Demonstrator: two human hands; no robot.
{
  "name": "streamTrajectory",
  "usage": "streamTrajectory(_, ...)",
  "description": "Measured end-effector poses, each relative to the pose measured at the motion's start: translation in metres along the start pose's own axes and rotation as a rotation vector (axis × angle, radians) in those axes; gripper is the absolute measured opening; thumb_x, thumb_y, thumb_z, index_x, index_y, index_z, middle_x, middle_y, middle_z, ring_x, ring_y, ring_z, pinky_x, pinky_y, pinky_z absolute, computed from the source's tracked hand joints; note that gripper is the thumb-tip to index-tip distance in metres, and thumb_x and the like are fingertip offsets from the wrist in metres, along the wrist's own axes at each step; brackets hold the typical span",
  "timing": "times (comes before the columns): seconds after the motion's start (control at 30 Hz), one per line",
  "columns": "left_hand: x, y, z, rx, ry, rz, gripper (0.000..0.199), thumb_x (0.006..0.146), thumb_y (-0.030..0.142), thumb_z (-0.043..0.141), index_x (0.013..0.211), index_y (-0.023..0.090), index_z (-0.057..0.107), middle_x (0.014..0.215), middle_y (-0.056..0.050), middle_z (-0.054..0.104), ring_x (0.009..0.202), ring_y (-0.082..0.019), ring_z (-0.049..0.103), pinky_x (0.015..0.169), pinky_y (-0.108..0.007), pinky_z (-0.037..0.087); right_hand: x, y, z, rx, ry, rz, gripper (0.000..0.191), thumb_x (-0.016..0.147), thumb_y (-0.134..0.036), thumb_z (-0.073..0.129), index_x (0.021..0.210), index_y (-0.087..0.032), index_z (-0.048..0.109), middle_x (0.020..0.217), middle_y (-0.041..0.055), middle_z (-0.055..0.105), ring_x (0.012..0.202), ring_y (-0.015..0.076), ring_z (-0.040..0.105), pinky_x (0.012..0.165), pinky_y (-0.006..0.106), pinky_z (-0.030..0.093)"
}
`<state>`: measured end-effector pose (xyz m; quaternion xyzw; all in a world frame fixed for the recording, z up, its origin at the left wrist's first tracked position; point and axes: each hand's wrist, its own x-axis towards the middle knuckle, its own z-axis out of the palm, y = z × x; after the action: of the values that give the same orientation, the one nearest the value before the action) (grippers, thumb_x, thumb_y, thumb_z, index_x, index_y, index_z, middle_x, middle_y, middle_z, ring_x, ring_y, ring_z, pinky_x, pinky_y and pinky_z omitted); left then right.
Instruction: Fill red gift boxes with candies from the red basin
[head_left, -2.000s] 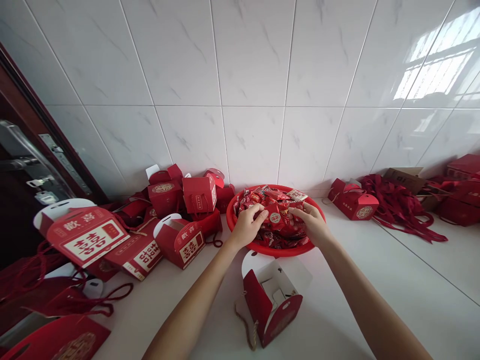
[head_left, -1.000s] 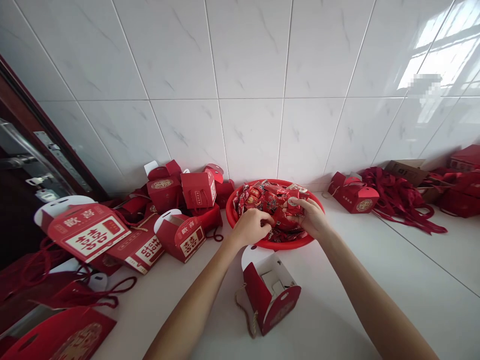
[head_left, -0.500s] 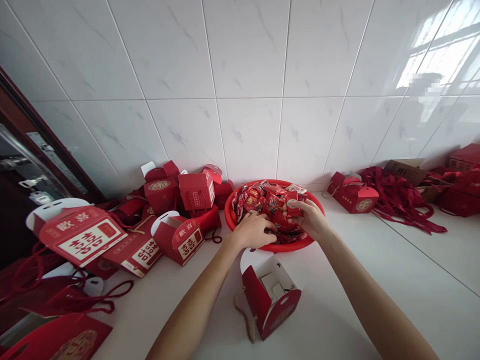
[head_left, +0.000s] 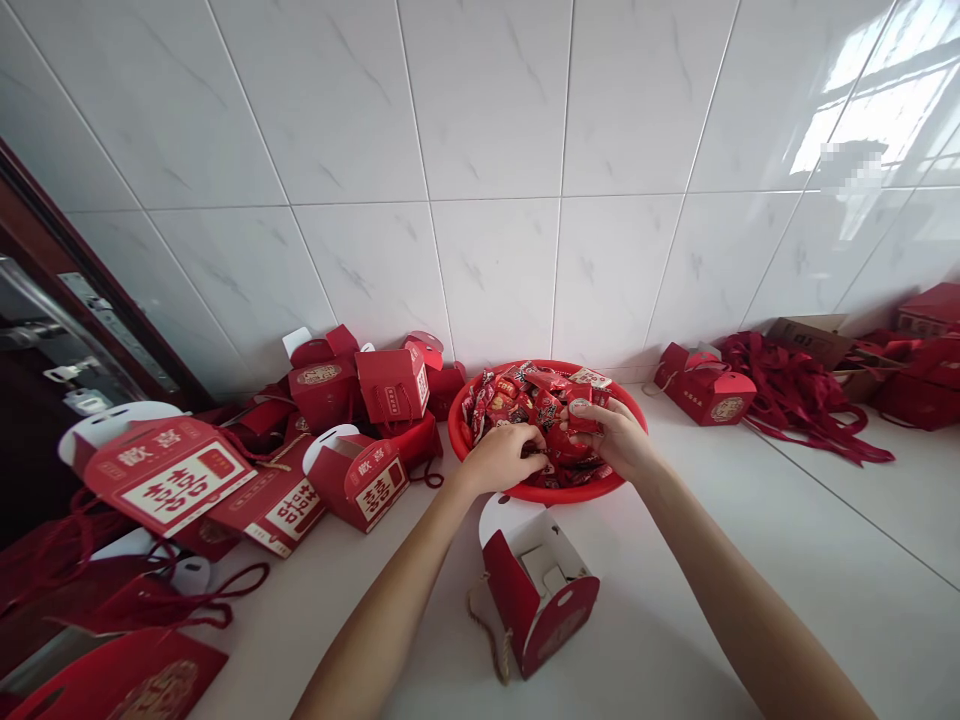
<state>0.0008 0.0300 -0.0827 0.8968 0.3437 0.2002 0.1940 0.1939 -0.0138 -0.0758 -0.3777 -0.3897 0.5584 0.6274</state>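
Observation:
A red plastic basket [head_left: 459,440] stands against the wall, heaped with red-wrapped candies [head_left: 517,395]. Over its front left side, my left hand [head_left: 499,457] has its fingers curled down among the wrappers; what they pinch, if anything, is hidden. On the right side of the heap, my right hand [head_left: 621,437] grips a red candy packet [head_left: 580,412] between thumb and fingers. In front of the basket, between my forearms, sits a red gift box [head_left: 555,625] with its top open, a white inside and a rope handle hanging at its left.
Several red gift boxes [head_left: 379,485] are piled to the left, some with cord handles. At the right lie another red box [head_left: 705,385], a heap of dark red ribbon [head_left: 795,395] and a brown carton [head_left: 810,340]. White tiled wall [head_left: 495,260] rises behind the counter.
My left hand's fingers have drawn closer together and lifted slightly among the candies. My right hand still holds the packet, lowered a little. The open box has stayed put.

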Motion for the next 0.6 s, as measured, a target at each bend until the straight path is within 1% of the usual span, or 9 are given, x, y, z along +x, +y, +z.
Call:
streamTrajectory(0.07, 0.0, -0.001, -0.001, -0.099, 0.057, -0.004, 0.015, 0.085, 0.028, 0.061, 0.091, 0.02, 0.072, 0.091, -0.004, 0.076, 0.084, -0.022, 0.07, 0.077, -0.031, 0.053, -0.001, 0.0, 0.0, -0.005, -0.006, -0.006, 0.024, 0.06, -0.03, 0.089, 0.073, -0.019, 0.073, 0.077, 0.0036, 0.074, 0.072, 0.0174, 0.068, 0.056, 0.024, 0.057)
streamTrajectory(0.1, 0.001, -0.002, -0.001, -0.17, 0.103, -0.004, 0.015, 0.085, 0.03, 0.062, 0.092, 0.02, 0.071, 0.09, -0.003, 0.076, 0.085, -0.021, 0.07, 0.078, -0.031, 0.053, -0.001, -0.001, 0.0, -0.011, -0.007, -0.006, 0.025, 0.059, -0.031, 0.089, 0.074, -0.019, 0.073, 0.077, 0.0034, 0.074, 0.074, 0.0177, 0.069, 0.057, 0.024, 0.057)
streamTrajectory(0.2, 0.002, -0.006, -0.001, -0.408, 0.25, -0.023, 0.016, 0.082, 0.033, 0.067, 0.088, 0.018, 0.072, 0.09, -0.004, 0.076, 0.088, -0.022, 0.07, 0.082, -0.033, 0.054, -0.002, -0.002, 0.002, -0.019, 0.005, -0.003, 0.029, 0.057, -0.032, 0.09, 0.075, -0.018, 0.072, 0.078, 0.0032, 0.074, 0.075, 0.0189, 0.07, 0.057, 0.026, 0.057)
streamTrajectory(0.33, 0.003, -0.009, -0.003, -0.628, 0.318, -0.103, 0.023, 0.077, 0.04, 0.073, 0.084, 0.018, 0.072, 0.083, -0.004, 0.076, 0.079, -0.021, 0.071, 0.076, -0.033, 0.057, -0.002, -0.003, 0.002, 0.0, 0.024, 0.013, 0.028, 0.057, -0.03, 0.089, 0.075, -0.019, 0.071, 0.075, 0.0027, 0.074, 0.072, 0.0192, 0.07, 0.055, 0.026, 0.056)
streamTrajectory(0.5, 0.003, -0.009, -0.003, -0.701, 0.372, -0.124, 0.031, 0.076, 0.048, 0.073, 0.08, 0.018, 0.071, 0.076, -0.003, 0.074, 0.072, -0.019, 0.069, 0.07, -0.031, 0.056, -0.001, -0.003, 0.002, -0.009, 0.029, 0.028, 0.025, 0.057, -0.029, 0.087, 0.074, -0.019, 0.071, 0.076, 0.0047, 0.075, 0.071, 0.0191, 0.069, 0.054, 0.025, 0.054)
streamTrajectory(0.6, 0.003, -0.011, -0.003, -0.726, 0.471, -0.156, 0.033, 0.075, 0.051, 0.073, 0.08, 0.018, 0.071, 0.075, -0.002, 0.073, 0.072, -0.018, 0.067, 0.068, -0.03, 0.055, -0.002, -0.003, 0.002, -0.016, 0.044, 0.006, 0.024, 0.057, -0.031, 0.086, 0.072, -0.019, 0.071, 0.076, 0.0046, 0.074, 0.07, 0.0188, 0.068, 0.054, 0.025, 0.053)
